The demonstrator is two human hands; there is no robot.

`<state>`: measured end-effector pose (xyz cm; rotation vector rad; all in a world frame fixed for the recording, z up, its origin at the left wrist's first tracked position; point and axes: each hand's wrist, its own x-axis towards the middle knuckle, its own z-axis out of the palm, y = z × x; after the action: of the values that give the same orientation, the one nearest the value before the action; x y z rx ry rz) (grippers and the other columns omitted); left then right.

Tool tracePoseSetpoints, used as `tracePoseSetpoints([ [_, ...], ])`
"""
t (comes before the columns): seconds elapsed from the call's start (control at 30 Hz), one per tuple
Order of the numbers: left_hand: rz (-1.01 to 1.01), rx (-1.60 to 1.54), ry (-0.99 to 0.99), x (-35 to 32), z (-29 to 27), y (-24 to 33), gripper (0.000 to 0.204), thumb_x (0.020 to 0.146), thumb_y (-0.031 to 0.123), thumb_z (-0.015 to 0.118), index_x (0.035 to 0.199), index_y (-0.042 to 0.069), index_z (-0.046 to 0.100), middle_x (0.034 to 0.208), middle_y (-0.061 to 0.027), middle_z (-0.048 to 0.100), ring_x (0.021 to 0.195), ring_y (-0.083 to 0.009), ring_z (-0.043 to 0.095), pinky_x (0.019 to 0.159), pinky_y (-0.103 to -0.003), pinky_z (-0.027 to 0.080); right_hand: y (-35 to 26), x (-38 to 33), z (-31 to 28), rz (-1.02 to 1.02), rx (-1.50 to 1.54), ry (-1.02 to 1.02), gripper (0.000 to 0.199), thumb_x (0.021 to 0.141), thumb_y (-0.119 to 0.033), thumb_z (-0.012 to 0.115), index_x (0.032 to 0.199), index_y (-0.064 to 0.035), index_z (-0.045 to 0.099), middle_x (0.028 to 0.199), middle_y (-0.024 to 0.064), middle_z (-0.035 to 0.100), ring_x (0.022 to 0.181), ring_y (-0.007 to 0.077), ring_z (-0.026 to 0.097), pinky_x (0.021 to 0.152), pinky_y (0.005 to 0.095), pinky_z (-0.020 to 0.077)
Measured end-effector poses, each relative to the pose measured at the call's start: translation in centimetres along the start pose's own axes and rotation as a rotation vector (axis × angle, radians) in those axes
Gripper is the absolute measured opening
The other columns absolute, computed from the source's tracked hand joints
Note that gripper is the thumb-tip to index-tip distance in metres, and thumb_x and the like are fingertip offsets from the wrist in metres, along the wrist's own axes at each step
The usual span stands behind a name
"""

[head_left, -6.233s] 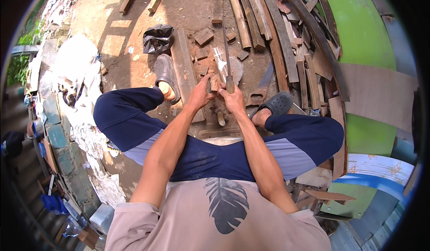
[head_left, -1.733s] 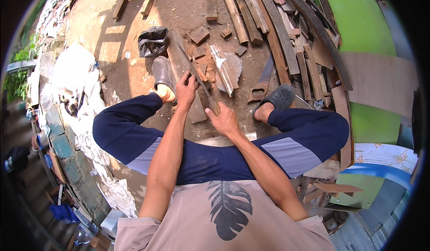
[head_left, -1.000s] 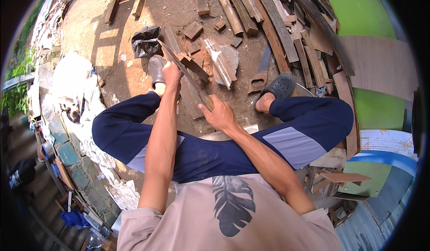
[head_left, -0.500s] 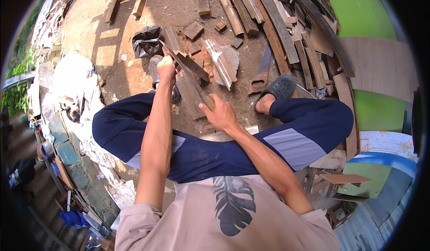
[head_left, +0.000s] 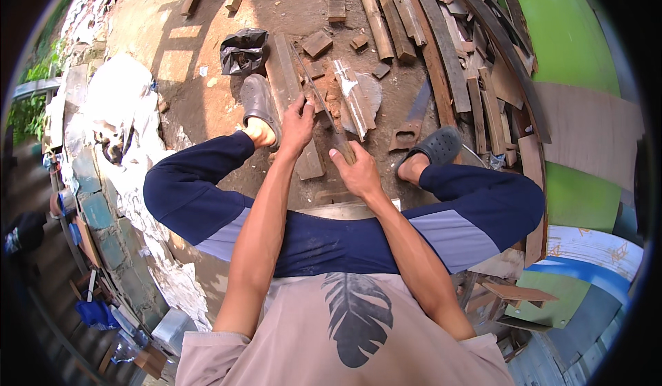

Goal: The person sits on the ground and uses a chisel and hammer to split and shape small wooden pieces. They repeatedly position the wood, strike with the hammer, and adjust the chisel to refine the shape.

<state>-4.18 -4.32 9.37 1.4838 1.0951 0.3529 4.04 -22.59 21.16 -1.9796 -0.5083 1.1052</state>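
Note:
My right hand is closed around the wooden handle of a machete. Its long, dark, slightly curved blade points away from me and to the left. My left hand is closed, with its fingertips right beside the middle of the blade. A small dark piece shows next to those fingers; whether they grip it or the blade is hard to make out. Beneath both hands a long wooden plank lies on the ground between my feet.
Right of the plank lie a white-stained wood piece, several offcuts and a handsaw. A black plastic bag sits by my left clog. Long boards and scraps are piled along the right. A white sheet covers the left side.
Both hands have shifted right, the left one also nearer to me. The blade has swung more upright in view. The dark wood piece that crossed under the blade no longer shows there.

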Motion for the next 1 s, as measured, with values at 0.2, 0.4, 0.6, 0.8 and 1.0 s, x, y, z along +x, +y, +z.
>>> tracePoseSetpoints([
  [0.2,0.055,0.215,0.045,-0.3,0.5,1.6,0.058,0.103,0.026,0.055,0.147,-0.007,0.04,0.134,-0.0161,0.059,0.115,-0.019,0.059,0.09,-0.03,0.052,1.3,-0.1,0.8,-0.072,-0.053,0.064,0.044,0.09,-0.043,0.067,0.105,-0.0019,0.065,0.088,0.0214,0.07,0.085,0.0379,0.068,0.077,0.044,0.0509],
  [0.4,0.027,0.041,0.081,-0.1,1.0,0.7,0.057,0.099,0.032,0.055,0.138,-0.008,0.051,0.133,-0.0346,0.055,0.129,-0.0408,0.053,0.109,-0.04,0.039,0.8,-0.5,1.1,-0.058,-0.056,0.05,0.043,0.091,-0.042,0.066,0.106,-0.0021,0.064,0.089,0.0224,0.071,0.087,0.0428,0.069,0.078,0.0473,0.0526],
  [0.6,0.009,-0.021,0.075,0.0,1.1,0.8,0.058,0.099,0.032,0.055,0.138,-0.011,0.049,0.137,-0.0325,0.054,0.131,-0.038,0.052,0.111,-0.038,0.038,1.0,-0.4,1.1,-0.056,-0.041,0.07,0.043,0.091,-0.042,0.066,0.108,-0.0023,0.064,0.088,0.0225,0.071,0.087,0.0417,0.07,0.078,0.0462,0.0527],
  [0.8,-0.003,-0.041,0.061,-0.2,0.9,1.3,0.058,0.099,0.031,0.056,0.138,-0.011,0.049,0.137,-0.0308,0.055,0.131,-0.0359,0.053,0.111,-0.037,0.039,0.9,-0.2,1.2,-0.043,-0.042,0.062,0.043,0.092,-0.042,0.066,0.108,-0.0022,0.064,0.088,0.0225,0.071,0.086,0.041,0.07,0.077,0.0456,0.0528],
  [1.0,0.012,0.055,0.049,-1.1,1.3,3.5,0.058,0.099,0.032,0.055,0.139,-0.011,0.048,0.136,-0.0307,0.056,0.13,-0.0356,0.055,0.109,-0.037,0.041,0.9,-0.1,0.9,-0.011,-0.077,0.061,0.042,0.092,-0.042,0.065,0.107,-0.0028,0.064,0.087,0.0229,0.071,0.085,0.041,0.07,0.075,0.0464,0.0524],
])
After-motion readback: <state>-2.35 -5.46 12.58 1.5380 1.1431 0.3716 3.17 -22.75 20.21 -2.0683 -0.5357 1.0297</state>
